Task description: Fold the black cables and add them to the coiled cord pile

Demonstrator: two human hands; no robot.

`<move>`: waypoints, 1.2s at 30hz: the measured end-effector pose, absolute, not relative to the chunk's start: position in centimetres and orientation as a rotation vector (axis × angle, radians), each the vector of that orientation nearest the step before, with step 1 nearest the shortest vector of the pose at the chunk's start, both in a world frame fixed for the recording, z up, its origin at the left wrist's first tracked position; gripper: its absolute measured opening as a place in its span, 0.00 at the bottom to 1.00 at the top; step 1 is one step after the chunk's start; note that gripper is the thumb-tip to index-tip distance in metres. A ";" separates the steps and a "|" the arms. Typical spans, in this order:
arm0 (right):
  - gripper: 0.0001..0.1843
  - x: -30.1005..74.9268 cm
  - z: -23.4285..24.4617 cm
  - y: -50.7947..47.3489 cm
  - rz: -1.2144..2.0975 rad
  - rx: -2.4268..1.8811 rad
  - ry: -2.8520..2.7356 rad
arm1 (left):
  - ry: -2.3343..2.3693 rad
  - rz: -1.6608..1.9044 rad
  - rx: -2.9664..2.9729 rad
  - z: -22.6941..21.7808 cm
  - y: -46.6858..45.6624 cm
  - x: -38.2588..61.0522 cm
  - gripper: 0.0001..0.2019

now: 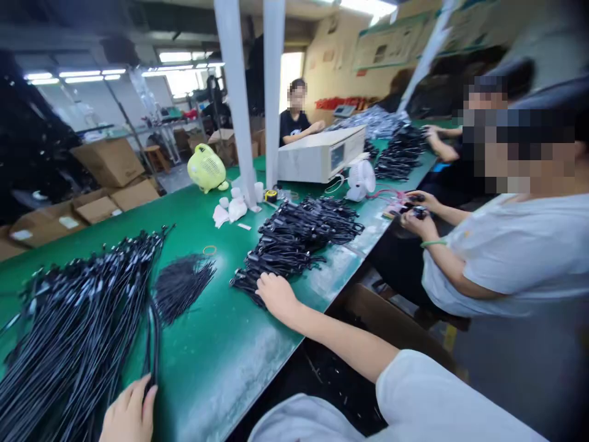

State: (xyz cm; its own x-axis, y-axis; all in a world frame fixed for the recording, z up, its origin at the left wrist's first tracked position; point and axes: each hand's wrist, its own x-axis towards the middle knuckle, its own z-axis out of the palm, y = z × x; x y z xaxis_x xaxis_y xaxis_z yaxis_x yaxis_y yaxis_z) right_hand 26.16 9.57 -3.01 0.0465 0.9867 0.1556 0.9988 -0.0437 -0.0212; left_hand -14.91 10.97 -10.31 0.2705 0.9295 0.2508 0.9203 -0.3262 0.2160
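my left hand point(131, 410) is closed on a few long black strands point(155, 344) at the near edge of the big spread of long cables point(78, 331), thumb against fingers. my right hand point(277, 298) lies with its fingers curved over the near end of the heap of folded cables point(306, 230); i cannot tell whether they grip a bundle or only rest on it. so the step in hand looks like handling cables between two piles, the long ones on my left and the folded ones ahead and to my right. as i judge it, the next move calls for keeping the left strands together, free of their neighbours, and for a light right hand so the heap stays put

between the piles lies a small fan of thin black strips point(184, 287), with a thin yellowish loop point(210, 250) just beyond it. the green tabletop point(207, 362) is shiny and a little scuffed towards my edge. farther up stand a yellow-green appliance point(206, 169), a white fan point(361, 181) and a pale boxy instrument point(317, 158), near two white posts point(237, 92). a co-worker in a pale shirt point(488, 264) sits on my right, hands on small dark parts, and cardboard boxes point(108, 162) are stacked beyond the table on the left
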 end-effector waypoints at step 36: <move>0.16 1.8 1.7 26.2 -0.310 -1.068 -2.831 | 2.333 0.192 2.241 -2.7 9.8 -19.6 0.12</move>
